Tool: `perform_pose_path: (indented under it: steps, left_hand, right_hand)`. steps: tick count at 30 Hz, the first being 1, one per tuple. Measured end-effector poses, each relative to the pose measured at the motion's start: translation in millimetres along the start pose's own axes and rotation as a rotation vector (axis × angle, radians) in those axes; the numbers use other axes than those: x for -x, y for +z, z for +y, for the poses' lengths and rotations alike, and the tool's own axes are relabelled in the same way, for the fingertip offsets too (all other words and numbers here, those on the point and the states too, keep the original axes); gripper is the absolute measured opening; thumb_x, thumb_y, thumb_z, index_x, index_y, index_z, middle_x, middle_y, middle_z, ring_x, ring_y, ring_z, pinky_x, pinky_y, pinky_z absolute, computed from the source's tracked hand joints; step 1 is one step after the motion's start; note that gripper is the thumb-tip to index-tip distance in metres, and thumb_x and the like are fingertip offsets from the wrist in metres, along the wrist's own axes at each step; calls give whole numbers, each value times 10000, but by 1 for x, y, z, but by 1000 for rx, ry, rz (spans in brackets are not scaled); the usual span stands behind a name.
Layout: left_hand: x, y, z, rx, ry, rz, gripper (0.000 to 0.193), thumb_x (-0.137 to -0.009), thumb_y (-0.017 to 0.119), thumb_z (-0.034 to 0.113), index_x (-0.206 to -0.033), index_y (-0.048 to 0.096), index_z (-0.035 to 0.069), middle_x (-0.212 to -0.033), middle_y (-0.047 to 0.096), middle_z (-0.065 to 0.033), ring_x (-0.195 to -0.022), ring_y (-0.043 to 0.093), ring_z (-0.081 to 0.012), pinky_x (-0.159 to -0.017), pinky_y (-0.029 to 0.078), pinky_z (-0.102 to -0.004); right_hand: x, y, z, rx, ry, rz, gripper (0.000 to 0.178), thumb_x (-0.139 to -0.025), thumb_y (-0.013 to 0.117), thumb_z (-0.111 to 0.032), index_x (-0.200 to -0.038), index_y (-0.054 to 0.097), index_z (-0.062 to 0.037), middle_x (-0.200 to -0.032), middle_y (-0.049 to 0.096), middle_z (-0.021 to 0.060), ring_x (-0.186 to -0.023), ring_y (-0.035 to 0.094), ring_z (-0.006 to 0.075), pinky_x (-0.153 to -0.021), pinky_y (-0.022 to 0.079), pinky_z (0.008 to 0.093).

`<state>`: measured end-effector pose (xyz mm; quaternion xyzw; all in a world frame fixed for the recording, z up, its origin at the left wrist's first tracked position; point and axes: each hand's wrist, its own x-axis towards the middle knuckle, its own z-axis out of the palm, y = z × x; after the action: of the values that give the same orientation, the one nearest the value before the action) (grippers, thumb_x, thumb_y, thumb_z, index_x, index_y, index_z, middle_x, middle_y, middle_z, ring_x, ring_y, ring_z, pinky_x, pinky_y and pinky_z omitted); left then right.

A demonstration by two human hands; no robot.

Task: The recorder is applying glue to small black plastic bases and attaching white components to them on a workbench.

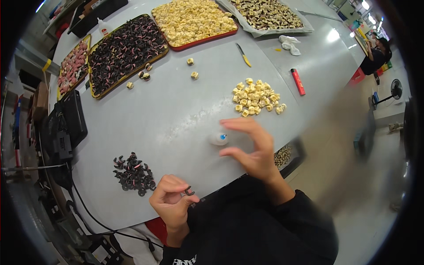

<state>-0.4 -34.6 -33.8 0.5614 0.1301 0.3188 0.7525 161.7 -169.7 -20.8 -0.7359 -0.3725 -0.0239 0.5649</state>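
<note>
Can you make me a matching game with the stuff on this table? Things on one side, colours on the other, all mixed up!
Things:
1. Loose pile beside the left hand
2. Loose pile past the right hand
3. Lighter-shaped stick
4. Small bottle

Colours:
A. red
B. white with a blue cap
C. black with pink
D. pale yellow

Pairs: 1-C (the black pile), 2-D, 3-A, 4-B.
</note>
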Motion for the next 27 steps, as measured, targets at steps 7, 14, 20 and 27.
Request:
perform_pose_path:
  steps: [7, 14, 20, 27]
  left_hand:
    - [-1, -2, -3, -6, 6, -25, 272, -625, 802, 43, -795, 594, 0, -749, 550, -68, -657, 527, -139, -582, 433, -240]
    - [-1, -2, -4, -20, 17, -22, 260, -638, 792, 33, -804, 595, -6, -754, 553, -71, -669, 525, -139, -601, 435, -241]
    - [0, -3, -2, -17, 18, -20, 257, -640, 785, 17, -812, 596, -14, -754, 552, -73, -675, 523, -143, -612, 440, -244]
    - [-2, -1, -1, -63, 5, -64, 282, -685, 784, 123, -807, 567, -9, -712, 506, -46, -650, 483, -122, -572, 366, -218]
  right_hand:
    - [-10, -33, 18, 412, 35, 92, 247, -706, 701, -13, -941, 627, -21, -845, 551, 68, -740, 553, 188, -626, 439, 255]
    - [-12, -25, 22, 377, 120, 66, 186, -742, 654, 18, -925, 627, -4, -826, 535, 88, -774, 560, 203, -623, 453, 271]
    - [-12, -23, 16, 420, 86, 44, 182, -752, 632, 38, -929, 628, -8, -848, 549, 91, -783, 569, 216, -644, 468, 286]
    - [-1, -32, 6, 389, -143, 91, 223, -724, 646, 59, -933, 627, -14, -911, 575, 105, -806, 582, 222, -665, 478, 285]
